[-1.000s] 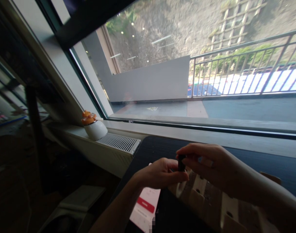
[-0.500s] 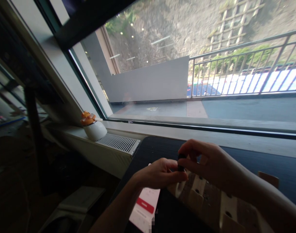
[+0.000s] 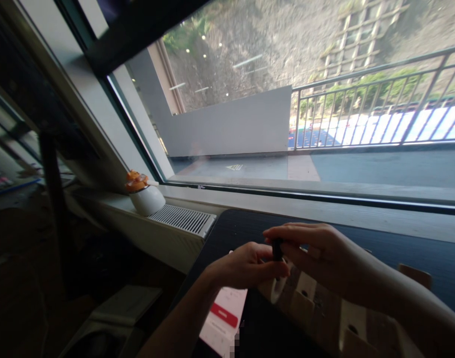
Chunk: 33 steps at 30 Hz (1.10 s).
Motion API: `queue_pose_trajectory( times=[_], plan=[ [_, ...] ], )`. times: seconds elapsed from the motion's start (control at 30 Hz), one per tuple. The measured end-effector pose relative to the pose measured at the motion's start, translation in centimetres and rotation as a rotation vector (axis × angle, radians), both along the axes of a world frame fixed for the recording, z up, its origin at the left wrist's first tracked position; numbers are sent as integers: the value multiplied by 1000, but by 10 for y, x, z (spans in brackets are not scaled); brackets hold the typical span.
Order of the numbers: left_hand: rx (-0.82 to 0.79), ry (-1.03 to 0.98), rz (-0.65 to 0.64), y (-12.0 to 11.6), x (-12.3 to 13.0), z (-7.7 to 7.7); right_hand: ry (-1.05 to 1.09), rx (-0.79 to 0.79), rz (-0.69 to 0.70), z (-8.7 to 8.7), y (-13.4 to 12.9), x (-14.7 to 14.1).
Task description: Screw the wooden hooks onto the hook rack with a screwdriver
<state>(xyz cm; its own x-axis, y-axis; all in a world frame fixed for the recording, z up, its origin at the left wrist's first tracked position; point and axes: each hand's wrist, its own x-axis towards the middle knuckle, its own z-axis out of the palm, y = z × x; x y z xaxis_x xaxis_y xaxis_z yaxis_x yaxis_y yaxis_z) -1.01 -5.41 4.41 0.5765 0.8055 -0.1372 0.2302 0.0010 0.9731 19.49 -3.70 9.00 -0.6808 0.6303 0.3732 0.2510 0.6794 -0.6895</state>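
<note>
My left hand [image 3: 248, 266] pinches a small black cylindrical piece [image 3: 277, 248] near its lower end, between thumb and fingers. From the right, my right hand [image 3: 317, 253] meets the same piece; its thumb side presses against it and the forefinger reaches over the top. Beneath both hands lies a wooden block [image 3: 326, 311] of light and dark strips, with round dark holes in the light ones. A pale ring-shaped thing [image 3: 277, 290] stands at the block's left end, just below my left thumb. The right forearm covers part of the block.
A phone [image 3: 227, 311] with a red button on its lit screen lies left of the block on the dark table [image 3: 246, 221]. A white pot with an orange top [image 3: 147, 199] stands on the radiator [image 3: 183, 219] beside the window. A wooden piece [image 3: 415, 275] is at the right.
My right hand's fingers have straightened and shifted left over the top of the black piece, which shows more of its length. My left hand has stayed almost in place.
</note>
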Motion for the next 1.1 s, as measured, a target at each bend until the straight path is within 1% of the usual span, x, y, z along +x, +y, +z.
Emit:
queue_pose_trajectory(
  times=[0.13,0.3,0.4,0.5,0.6,0.77,0.93,1.1],
  plan=[
    [8,12,0,0,0,2,-7,-18,-23,-4,3,0],
    [-1,12,1,-1,0,5,6,-8,-89,-3,4,0],
    [-7,9,-1,-1,0,4,-1,-17,-115,-3,3,-1],
    [-11,8,13,-1,0,2,-10,11,-133,-1,2,-3],
    [-21,-9,6,-1,0,2,-9,35,-120,1,0,-3],
    [-4,-25,-23,-1,-1,3,-5,-62,-50,-1,1,-1],
    [-16,-36,-23,0,-1,0,-4,-69,-77,-5,6,1],
    [-26,-8,-7,0,-1,-2,-16,-73,-127,-2,5,1]
  ],
)
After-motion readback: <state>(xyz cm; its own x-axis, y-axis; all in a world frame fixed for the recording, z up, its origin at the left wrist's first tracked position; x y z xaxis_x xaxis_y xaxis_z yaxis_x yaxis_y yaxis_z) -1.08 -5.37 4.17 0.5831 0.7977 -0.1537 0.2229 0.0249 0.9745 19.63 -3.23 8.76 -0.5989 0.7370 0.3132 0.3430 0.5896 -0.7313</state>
